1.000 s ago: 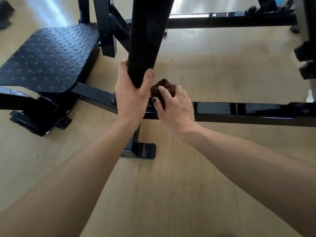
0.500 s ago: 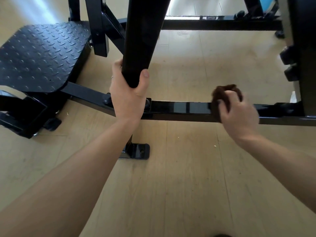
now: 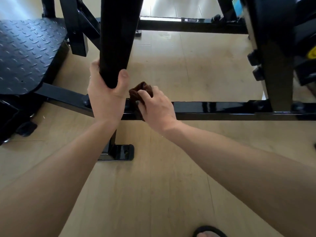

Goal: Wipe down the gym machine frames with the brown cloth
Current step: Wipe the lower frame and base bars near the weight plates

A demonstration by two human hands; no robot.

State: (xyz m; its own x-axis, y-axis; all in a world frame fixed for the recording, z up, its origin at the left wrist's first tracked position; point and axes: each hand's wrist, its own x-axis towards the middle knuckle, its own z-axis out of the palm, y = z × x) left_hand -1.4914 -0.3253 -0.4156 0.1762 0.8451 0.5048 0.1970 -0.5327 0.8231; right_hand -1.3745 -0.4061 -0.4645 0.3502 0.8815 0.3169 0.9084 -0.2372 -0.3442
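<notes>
Wiping a gym machine's low crossbar (image 3: pixel 213 108), a person's right hand (image 3: pixel 157 108) presses a bunched brown cloth (image 3: pixel 139 92) onto it while the left hand (image 3: pixel 106 98) grips the upright post (image 3: pixel 118 40); long, firm strokes along the whole bar would serve best.

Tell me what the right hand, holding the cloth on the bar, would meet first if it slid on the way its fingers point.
Probably the left hand, gripping the post beside it; depth is unclear.
</notes>
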